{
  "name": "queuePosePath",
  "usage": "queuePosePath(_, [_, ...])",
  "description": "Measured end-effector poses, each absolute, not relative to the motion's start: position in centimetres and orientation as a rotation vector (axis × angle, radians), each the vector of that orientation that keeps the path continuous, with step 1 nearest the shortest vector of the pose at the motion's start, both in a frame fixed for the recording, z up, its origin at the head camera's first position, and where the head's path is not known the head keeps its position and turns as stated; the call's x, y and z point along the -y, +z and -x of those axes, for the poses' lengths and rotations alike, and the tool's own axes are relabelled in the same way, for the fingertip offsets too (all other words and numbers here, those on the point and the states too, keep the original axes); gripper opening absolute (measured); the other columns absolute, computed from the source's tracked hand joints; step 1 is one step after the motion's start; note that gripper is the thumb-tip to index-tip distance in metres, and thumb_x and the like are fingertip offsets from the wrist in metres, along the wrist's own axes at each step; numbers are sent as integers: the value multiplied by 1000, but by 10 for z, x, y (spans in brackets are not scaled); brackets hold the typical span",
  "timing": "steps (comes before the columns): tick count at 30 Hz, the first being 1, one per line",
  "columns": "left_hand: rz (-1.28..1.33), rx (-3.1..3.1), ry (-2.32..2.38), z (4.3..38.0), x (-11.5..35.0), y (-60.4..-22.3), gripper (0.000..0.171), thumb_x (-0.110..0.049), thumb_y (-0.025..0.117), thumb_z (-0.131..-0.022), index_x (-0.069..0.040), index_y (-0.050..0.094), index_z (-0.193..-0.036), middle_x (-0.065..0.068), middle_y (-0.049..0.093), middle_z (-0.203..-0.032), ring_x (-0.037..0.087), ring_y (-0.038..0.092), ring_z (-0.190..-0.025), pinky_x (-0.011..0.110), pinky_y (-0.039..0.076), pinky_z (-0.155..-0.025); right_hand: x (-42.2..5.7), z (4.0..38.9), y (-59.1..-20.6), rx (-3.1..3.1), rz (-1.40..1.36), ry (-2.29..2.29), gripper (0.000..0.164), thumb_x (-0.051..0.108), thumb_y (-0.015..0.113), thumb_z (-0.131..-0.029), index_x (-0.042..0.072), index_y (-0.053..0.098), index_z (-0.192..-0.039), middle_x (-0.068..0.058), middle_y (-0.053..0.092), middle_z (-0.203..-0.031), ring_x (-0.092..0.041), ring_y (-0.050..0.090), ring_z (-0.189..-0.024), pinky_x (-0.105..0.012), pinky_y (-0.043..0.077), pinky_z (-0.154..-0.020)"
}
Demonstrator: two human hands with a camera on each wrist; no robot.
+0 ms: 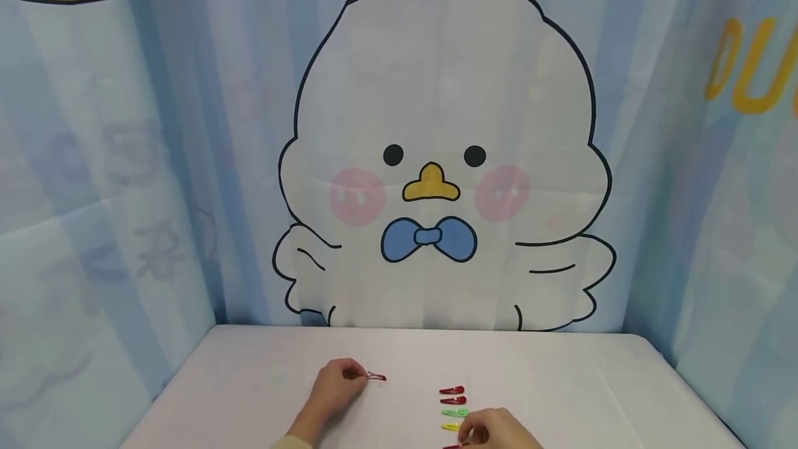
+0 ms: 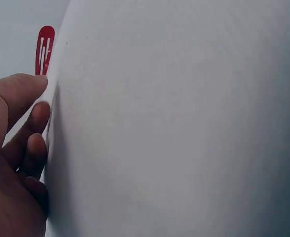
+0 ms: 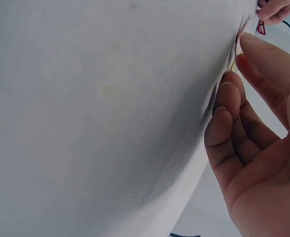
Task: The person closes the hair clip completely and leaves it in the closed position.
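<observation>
My left hand [image 1: 339, 386] pinches a red snap hair clip [image 2: 45, 44] by one end, its rounded end pointing away from the fingertips. To the right, two red hair clips, the upper one [image 1: 451, 390] and the lower one [image 1: 453, 400], lie one below the other on the table. Below them come a green hair clip [image 1: 455, 412] and a yellow hair clip [image 1: 450, 427]. At the near end of this column, my right hand [image 1: 499, 428] holds another red hair clip [image 1: 451, 446] between thumb and fingers, which partly cover it.
A white-covered table [image 1: 561, 373] carries all the clips. Behind it hangs a curtain [image 1: 436, 89] printed with a large white duck, and blue-striped cloth [image 1: 93, 227] encloses the left and right sides.
</observation>
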State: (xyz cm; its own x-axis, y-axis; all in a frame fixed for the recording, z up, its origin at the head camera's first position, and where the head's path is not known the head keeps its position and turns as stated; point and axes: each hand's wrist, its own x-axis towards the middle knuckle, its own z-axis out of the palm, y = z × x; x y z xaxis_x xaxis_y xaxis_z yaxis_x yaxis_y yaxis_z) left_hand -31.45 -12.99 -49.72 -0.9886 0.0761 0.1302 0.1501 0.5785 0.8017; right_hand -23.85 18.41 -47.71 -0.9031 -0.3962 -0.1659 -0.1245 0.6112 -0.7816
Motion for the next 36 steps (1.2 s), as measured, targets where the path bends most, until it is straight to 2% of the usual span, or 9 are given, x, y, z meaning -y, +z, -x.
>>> queuePosePath(13, [173,2636,-1652,302,143,-487,4,-5,72,-90,-4,68,-91,0,69,-79,16,57,-71,33,47,-64,-183,237,-468,-2615,435,-1221,5,11,75,-91,9,72,-94,2,56,-73,-16,51,-70,-25,42,-63])
queuePosePath(18, [230,2570,-1846,294,143,-477,7,-6,72,-91,-1,69,-96,4,73,-85,16,62,-73,34,51,-68,-182,237,-463,-2690,505,-1267,6,12,77,-89,9,73,-93,3,55,-72,-16,51,-68,-24,42,-61])
queuePosePath(24, [254,2491,-1997,281,135,-468,13,-10,76,-90,-1,71,-98,4,73,-87,18,65,-75,38,50,-74,-180,237,-461,-2717,516,-1351,8,13,76,-90,7,73,-94,4,56,-73,-15,51,-67,-23,44,-60])
queuePosePath(36, [326,2344,-2124,259,122,-460,20,-12,79,-88,3,73,-99,6,73,-88,19,69,-76,37,53,-78,-170,236,-449,-2736,572,-1518,11,17,74,-92,6,74,-94,3,70,-85,-9,58,-69,-25,51,-63])
